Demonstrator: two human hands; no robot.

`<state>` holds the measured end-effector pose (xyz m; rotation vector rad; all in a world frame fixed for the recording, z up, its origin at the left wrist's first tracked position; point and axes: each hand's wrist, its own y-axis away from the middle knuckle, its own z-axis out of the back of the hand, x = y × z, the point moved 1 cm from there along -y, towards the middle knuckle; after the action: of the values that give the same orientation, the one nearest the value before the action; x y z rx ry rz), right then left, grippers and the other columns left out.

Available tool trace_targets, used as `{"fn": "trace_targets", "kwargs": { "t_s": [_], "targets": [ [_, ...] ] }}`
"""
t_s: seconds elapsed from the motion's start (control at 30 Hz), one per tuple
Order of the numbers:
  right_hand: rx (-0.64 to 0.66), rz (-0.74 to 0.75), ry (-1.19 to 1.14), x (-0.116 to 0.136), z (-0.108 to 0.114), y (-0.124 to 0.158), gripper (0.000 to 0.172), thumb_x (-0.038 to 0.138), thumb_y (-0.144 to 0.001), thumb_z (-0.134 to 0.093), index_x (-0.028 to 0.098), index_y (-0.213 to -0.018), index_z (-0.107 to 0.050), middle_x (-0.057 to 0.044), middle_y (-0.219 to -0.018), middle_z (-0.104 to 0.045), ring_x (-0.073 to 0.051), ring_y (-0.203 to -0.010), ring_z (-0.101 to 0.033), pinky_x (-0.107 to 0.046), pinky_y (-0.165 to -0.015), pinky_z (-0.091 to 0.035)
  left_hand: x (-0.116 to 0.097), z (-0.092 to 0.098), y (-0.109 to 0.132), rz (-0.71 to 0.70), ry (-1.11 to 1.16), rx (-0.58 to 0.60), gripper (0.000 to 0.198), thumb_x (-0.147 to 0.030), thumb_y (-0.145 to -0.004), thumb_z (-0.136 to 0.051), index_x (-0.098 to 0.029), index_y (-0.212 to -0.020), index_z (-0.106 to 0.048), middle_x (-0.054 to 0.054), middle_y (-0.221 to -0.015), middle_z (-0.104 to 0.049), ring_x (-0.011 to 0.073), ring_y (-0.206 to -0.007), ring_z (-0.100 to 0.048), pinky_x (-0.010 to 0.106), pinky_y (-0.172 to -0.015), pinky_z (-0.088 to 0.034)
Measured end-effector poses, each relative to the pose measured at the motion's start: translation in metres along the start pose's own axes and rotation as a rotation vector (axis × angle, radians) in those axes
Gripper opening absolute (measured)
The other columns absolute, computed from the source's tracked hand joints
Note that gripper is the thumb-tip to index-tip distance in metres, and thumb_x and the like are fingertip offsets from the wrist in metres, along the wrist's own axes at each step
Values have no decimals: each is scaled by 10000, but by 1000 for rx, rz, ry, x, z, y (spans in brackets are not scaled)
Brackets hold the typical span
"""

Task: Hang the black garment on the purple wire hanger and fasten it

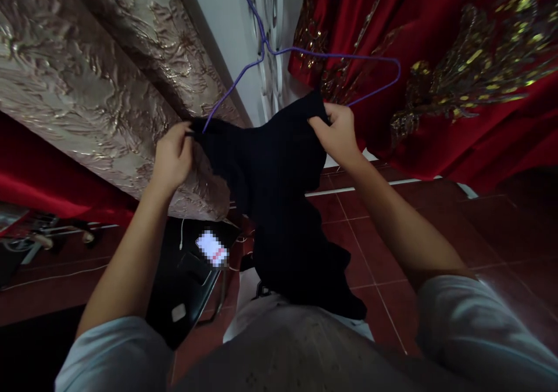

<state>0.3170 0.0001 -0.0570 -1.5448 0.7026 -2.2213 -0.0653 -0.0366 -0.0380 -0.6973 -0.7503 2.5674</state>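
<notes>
A dark, nearly black garment (279,177) hangs between my two hands, its lower part falling toward my waist. My left hand (173,154) pinches its upper left edge. At the upper right edge, my right hand (339,131) grips the cloth between thumb and fingers. A purple wire hanger (335,54) is above the garment. Its left arm runs down to the cloth near my left hand, and its tip is hidden there. The hanger's right end sticks out beyond the cloth, passing behind my right hand. The exact kind of garment is unclear.
Beige textured fabric (87,89) hangs at the left. Red cloth with gold sequins (436,43) hangs at the right. A black table (174,281) at lower left bears a lit phone (212,248). White metal rack parts (271,37) stand behind; the floor is red tile (370,264).
</notes>
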Motion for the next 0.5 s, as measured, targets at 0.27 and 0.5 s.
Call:
{"fn": "trace_targets", "kwargs": {
  "t_s": [0.27, 0.5],
  "targets": [
    [93, 13, -89, 18, 22, 24, 78, 281, -843, -610, 233, -877, -661, -37, -828, -630, -220, -857, -635, -401, -800, -548, -60, -17, -68, -211, 84, -18, 336, -467, -1041, -496, -193, -1209, -592, 58, -1085, -682, 214, -1063, -634, 431, -1031, -492],
    [-239, 30, -36, 35, 97, 13, 605, 159, -744, -714, 285, -1326, -607, -62, -1263, -688, -101, -653, -607, -267, -578, -449, -57, -12, -72, -133, 66, 7, 460, -635, -1008, -439, -216, -1116, -597, 77, -1156, -570, 253, -1165, -519, 532, -1107, -408]
  ]
}}
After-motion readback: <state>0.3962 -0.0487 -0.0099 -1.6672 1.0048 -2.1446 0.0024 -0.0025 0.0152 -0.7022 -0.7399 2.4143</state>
